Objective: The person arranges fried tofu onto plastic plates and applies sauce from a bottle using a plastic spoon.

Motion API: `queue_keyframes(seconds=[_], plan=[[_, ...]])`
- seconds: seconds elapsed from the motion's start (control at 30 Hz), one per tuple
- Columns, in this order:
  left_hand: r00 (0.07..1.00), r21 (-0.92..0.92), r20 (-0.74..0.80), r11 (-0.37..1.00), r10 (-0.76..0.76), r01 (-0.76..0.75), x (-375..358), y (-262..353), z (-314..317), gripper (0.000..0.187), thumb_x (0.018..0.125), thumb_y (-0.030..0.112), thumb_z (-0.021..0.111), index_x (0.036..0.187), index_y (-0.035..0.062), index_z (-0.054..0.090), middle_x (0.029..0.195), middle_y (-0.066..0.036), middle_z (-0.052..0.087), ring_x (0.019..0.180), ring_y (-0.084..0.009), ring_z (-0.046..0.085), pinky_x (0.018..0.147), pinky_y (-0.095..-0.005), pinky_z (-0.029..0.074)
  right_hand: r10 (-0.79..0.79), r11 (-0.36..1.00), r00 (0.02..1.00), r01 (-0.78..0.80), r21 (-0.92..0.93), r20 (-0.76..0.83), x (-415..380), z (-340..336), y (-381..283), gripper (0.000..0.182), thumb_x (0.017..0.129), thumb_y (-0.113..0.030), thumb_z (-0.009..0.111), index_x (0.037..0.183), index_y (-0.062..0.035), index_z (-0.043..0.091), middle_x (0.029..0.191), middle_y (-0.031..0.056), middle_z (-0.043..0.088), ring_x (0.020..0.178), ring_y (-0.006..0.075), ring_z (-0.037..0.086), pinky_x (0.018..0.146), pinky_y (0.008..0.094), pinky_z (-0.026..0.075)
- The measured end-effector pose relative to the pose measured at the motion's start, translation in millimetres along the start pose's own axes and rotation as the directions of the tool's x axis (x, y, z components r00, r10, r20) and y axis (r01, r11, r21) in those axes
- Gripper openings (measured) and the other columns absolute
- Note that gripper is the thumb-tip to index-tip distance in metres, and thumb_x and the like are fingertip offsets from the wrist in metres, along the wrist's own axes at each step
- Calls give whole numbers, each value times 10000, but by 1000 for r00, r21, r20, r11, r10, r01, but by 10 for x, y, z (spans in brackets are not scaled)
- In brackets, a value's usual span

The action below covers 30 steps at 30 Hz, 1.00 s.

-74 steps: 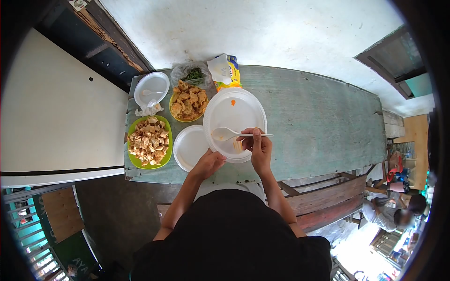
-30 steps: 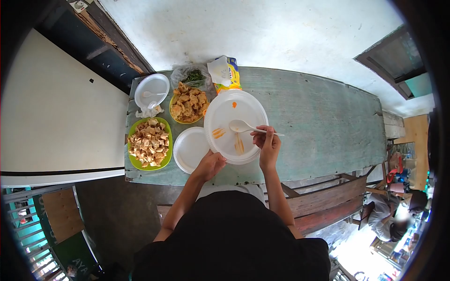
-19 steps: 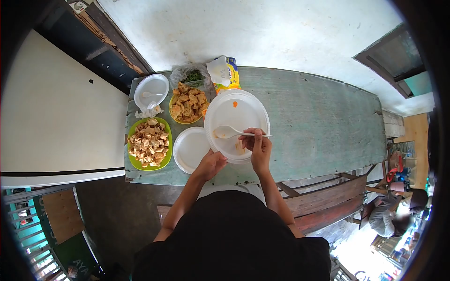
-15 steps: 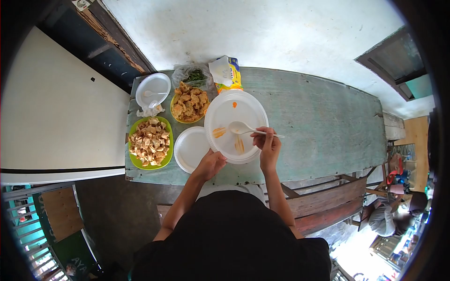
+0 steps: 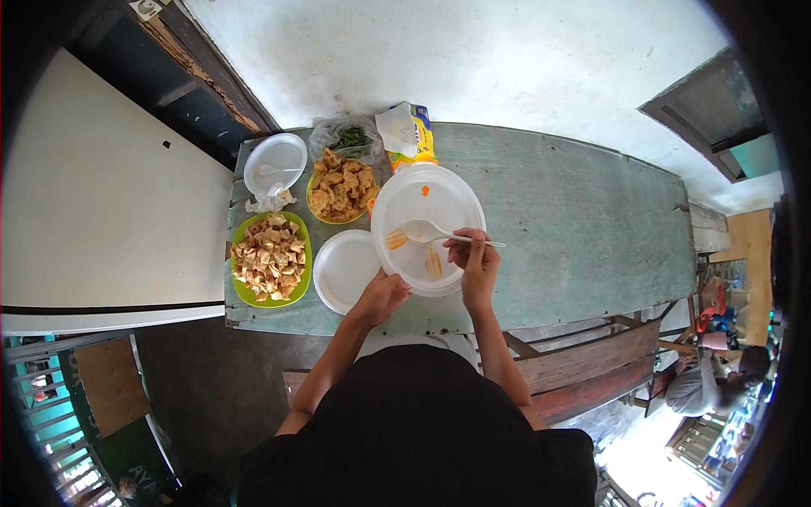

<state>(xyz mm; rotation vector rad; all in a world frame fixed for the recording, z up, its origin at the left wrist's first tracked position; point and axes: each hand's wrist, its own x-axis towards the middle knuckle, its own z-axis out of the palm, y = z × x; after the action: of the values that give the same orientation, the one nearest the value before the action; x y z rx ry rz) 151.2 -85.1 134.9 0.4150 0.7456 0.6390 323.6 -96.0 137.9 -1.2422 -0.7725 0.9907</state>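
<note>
My left hand [image 5: 383, 298] grips the lower left rim of a round white plate [image 5: 456, 203]. The plate bears orange smears and a small orange spot. In my right hand [image 5: 475, 260] is a white plastic spoon [image 5: 435, 233], its bowl over the smear at the plate's left. A second white plate [image 5: 338, 272] lies on the table, partly under the held one. Left of it, a green plate [image 5: 270, 258] holds cut pale brown pieces. Fried food [image 5: 341, 188] fills a yellow-rimmed dish behind.
A white bowl [image 5: 275, 164] with a spoon, crumpled plastic, a bag of green leaves [image 5: 351, 139] and a yellow packet [image 5: 410, 135] stand at the back left of the green table [image 5: 583, 228]. A wooden bench [image 5: 591, 372] is at right; a person [image 5: 693, 389] sits beyond.
My right hand has moved slightly left with the spoon, whose bowl is now over the left smear. The held plate has shifted slightly right.
</note>
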Motion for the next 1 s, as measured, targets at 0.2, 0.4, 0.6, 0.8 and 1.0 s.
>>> queue_keyframes(seconds=[0.2,0.4,0.6,0.8,1.0], plan=[[1000,-57,3,998,13,-13,27,-39,-115,692,721,-6,461,1357,55,195,1289,-96,381,1185,-230,400,1012,-379,318,32,997,997,-27,68,-71,-19,4,-104,380,977,-290,329,914,7,558,733,71,618,583,61,492,496,171,341],[999,-56,37,998,30,-28,90,-91,-147,677,719,-6,461,1347,58,216,1270,-98,397,1162,-225,419,990,-374,338,28,999,994,-30,22,103,-121,102,-31,408,970,-329,342,915,12,561,753,84,621,586,68,503,521,178,383],[993,-81,69,993,97,-91,102,-93,-218,701,702,-21,467,1347,65,206,1276,-99,393,1179,-239,410,996,-396,342,19,1000,998,-19,16,-52,14,-79,-4,382,974,-289,339,915,11,568,735,71,621,572,53,493,491,174,327],[985,-242,145,969,93,-56,142,-107,-256,731,688,-24,461,1354,77,178,1292,-106,381,1202,-260,399,1015,-415,331,28,1000,1000,-28,-9,6,-51,50,-106,392,975,-290,336,913,18,570,742,71,619,577,58,498,501,177,341],[988,-207,131,977,80,-52,127,-99,-247,597,745,60,424,1317,13,263,1309,-110,387,1203,-252,401,1020,-397,318,6,998,995,0,-59,104,-63,81,-11,397,969,-321,347,914,8,563,746,85,620,578,71,511,512,172,375]])
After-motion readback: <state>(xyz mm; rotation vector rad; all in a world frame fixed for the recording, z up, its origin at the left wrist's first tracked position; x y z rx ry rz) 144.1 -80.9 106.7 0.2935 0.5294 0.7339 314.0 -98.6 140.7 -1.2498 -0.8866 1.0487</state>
